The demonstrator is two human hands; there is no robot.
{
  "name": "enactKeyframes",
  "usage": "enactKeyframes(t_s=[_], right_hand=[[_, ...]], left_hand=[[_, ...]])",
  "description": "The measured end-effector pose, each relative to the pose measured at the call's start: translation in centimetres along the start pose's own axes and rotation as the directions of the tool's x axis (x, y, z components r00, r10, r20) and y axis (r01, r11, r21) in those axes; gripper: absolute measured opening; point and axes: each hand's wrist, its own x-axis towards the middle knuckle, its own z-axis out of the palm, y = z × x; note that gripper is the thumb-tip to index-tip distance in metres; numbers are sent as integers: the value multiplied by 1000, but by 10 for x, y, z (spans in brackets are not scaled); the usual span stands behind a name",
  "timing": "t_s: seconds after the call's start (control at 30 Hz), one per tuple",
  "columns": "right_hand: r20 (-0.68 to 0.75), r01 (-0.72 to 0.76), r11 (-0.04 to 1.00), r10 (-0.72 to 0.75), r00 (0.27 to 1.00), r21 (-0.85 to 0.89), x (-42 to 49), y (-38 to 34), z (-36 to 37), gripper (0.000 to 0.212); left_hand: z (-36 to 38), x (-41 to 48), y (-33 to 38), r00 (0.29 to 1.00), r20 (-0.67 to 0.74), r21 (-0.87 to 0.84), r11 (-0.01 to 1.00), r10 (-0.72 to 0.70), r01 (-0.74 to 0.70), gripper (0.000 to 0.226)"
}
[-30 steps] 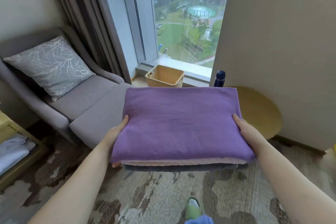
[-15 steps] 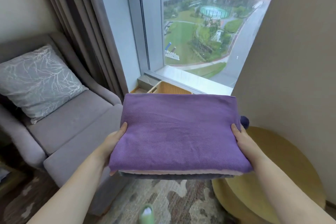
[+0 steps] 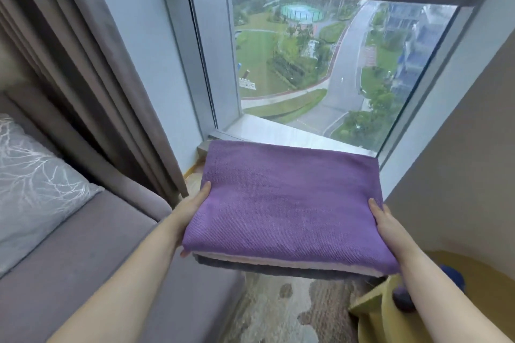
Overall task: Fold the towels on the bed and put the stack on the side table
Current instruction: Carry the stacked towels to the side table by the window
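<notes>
Forearms outstretched; left hand (image 3: pixel 192 211), right hand (image 3: pixel 386 224) clasp towel stack (image 3: pixel 289 203) sides.

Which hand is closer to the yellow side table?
Right. The right hand holds the right edge of the towel stack, close by the side table; the left hand holds the opposite edge, farther off.

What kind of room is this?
Probably a hotel room or bedroom high in a tall building: a gray armchair with a cushion, long curtains, and a big window looking far down on a park and road.
</notes>
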Motion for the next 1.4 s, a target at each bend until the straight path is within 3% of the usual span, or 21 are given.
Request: enactKeyframes(t_s=[0.33, 0.57, 0.83, 0.97, 1.13, 1.4], right_hand=[[6, -109, 991, 110, 994, -78, 178, -33, 6, 58], [2, -182, 983, 182, 983, -25, 278, -87, 7, 51], [-54, -263, 962, 259, 964, -73, 333, -91, 24, 69], [-91, -299, 952, 292, 952, -69, 345, -85, 42, 68], [-118, -336, 939, 343, 932, 74, 353, -64, 89, 60], [-281, -357, 930, 368, 886, 91, 373, 13, 187, 47]], left_hand=[[61, 179, 52, 995, 69, 57, 996, 68, -72, 37], [87, 263, 122, 993, 116, 48, 998, 23, -29, 41], [88, 337, 140, 971, 209, -20, 992, -120, 127, 51], [84, 380, 137, 947, 262, -18, 980, -185, 197, 54], [73, 454, 129, 877, 410, -34, 956, -251, 290, 47], [40, 577, 89, 781, 511, 113, 928, -360, 355, 36]])
